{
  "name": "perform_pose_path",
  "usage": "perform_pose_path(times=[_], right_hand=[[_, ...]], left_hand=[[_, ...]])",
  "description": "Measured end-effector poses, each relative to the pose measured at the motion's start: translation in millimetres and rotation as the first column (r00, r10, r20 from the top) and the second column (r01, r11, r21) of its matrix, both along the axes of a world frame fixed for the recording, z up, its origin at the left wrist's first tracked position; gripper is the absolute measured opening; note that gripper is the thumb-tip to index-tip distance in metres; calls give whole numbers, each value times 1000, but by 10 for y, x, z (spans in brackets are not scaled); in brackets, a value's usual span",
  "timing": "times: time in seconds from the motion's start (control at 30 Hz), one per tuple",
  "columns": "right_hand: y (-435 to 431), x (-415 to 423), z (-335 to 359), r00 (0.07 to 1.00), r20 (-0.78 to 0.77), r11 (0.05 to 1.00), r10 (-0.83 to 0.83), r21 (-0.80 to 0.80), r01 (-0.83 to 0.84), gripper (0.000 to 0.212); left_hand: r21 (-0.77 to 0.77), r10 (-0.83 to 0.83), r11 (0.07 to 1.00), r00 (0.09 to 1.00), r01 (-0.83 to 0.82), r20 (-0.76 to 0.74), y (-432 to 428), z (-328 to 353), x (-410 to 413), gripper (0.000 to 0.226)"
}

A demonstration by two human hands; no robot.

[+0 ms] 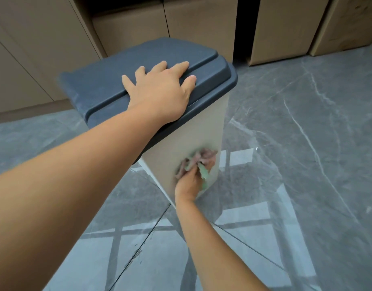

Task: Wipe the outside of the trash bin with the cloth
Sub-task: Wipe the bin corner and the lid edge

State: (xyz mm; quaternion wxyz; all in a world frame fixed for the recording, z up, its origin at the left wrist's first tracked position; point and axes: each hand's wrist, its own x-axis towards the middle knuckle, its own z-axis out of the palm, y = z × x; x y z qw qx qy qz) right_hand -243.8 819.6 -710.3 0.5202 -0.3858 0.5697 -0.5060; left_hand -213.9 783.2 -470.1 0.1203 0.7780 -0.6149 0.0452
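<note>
A tall beige trash bin (204, 131) with a dark grey lid (109, 89) stands on the floor in front of me. My left hand (159, 91) lies flat on the lid, fingers spread, holding nothing. Lower down, my right hand (190, 182) presses a crumpled pink and green cloth (198, 162) against the bin's near side wall. The cloth looks blurred. The bin's left and far sides are hidden from me.
The floor (307, 164) is glossy grey marble tile with window reflections. Several cardboard boxes (286, 28) stand along the back, close behind the bin. Beige cabinet fronts (23, 59) run along the left.
</note>
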Motion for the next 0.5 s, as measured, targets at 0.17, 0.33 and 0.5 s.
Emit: perform_pose_path(times=[0.17, 0.33, 0.5], right_hand=[[-116, -181, -298, 802, 529, 884, -278, 468, -3, 17], [5, -268, 135, 767, 628, 914, -132, 377, -150, 48], [104, -528, 798, 618, 786, 945, -5, 206, -254, 39]], left_hand=[[-2, 8, 1000, 1000, -8, -10, -11, 7, -8, 50], [28, -14, 999, 973, 21, -229, 101, 203, 76, 49], [-124, 164, 971, 949, -204, -270, 552, 233, 510, 44]])
